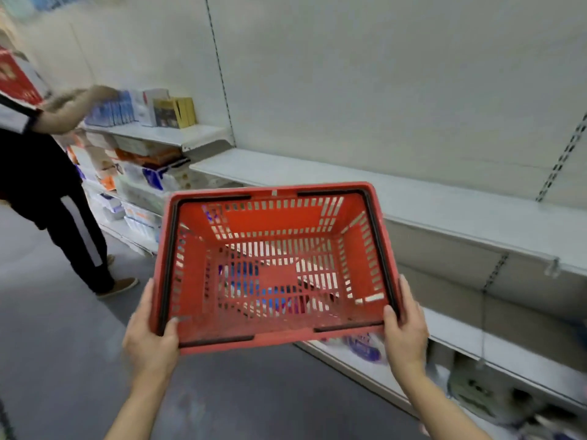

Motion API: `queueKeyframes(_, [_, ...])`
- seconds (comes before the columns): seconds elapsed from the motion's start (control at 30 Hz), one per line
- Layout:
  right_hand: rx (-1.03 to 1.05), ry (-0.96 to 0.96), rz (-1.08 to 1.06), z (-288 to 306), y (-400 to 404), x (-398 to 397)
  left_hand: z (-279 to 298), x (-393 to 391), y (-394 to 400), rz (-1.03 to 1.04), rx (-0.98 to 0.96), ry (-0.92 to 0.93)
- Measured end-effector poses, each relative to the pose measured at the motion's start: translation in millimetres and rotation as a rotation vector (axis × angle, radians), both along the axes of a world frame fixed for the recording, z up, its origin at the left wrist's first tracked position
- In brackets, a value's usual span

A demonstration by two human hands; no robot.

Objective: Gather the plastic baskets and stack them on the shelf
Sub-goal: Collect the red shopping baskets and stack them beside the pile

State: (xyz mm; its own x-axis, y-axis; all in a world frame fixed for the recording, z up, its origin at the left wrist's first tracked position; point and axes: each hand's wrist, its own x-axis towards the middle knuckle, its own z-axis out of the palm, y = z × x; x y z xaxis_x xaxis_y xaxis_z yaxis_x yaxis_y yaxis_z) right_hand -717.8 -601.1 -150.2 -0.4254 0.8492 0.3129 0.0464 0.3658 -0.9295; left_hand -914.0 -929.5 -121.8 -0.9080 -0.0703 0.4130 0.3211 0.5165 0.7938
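I hold a red plastic basket [273, 268] in the air in front of me, its open top facing up and its black handles folded down along the rim. My left hand [151, 331] grips the near left corner of the rim, thumb inside. My right hand [405, 328] grips the near right corner the same way. The basket has nothing in it and its far edge hangs close to the front of a bare white shelf [428, 198] at about the same height.
Another person [47, 173] stands at the left, reaching to boxed goods [143, 109] on a higher shelf. Stocked shelves run below there. Lower shelves at the right hold packaged items [476, 392]. Grey floor [63, 344] lies to my left.
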Motion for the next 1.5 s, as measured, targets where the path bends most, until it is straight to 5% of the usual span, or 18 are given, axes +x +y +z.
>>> queueKeyframes(0.43, [0.161,0.287,-0.045,153.8,124.6,137.4,151.4,121.7,135.6,-0.063,0.151,0.262])
queueKeyframes(1.07, [0.408,0.517,-0.58,323.7,293.5,420.5,336.4,312.3,421.3,-0.607,0.397,0.376])
queueKeyframes(1.5, [0.495,0.312,-0.816,364.5,447.2,667.0,367.9,516.7,640.6,-0.799,0.34,0.271])
